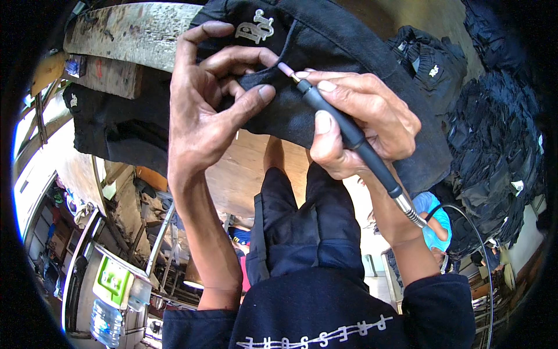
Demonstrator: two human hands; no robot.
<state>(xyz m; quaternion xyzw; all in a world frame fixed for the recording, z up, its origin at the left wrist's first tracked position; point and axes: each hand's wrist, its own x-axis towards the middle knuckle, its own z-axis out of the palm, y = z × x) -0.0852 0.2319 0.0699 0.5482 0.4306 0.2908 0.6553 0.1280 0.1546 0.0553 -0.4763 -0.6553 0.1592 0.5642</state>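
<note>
A black garment (349,35), seemingly denim with a pale stitched emblem (256,28), lies spread before me. My left hand (212,99) holds a curved seam edge of it, possibly a pocket opening, with fingers bent and the thumb tip against the cloth. A black pen-shaped rotary tool (349,125) is gripped in my right hand (372,116). Its pinkish grinding tip (285,69) is at the seam edge, just beside my left index fingertip. From the tool's rear, a metal spring collar (410,210) leads into a dark flexible cable (474,218).
A worn wooden beam (128,35) runs along the upper left. Another black garment (116,131) hangs below it. Piled dark garments (494,145) fill the right side. A person in a light blue shirt (430,215) is at the lower right. A plastic water bottle (106,323) stands lower left.
</note>
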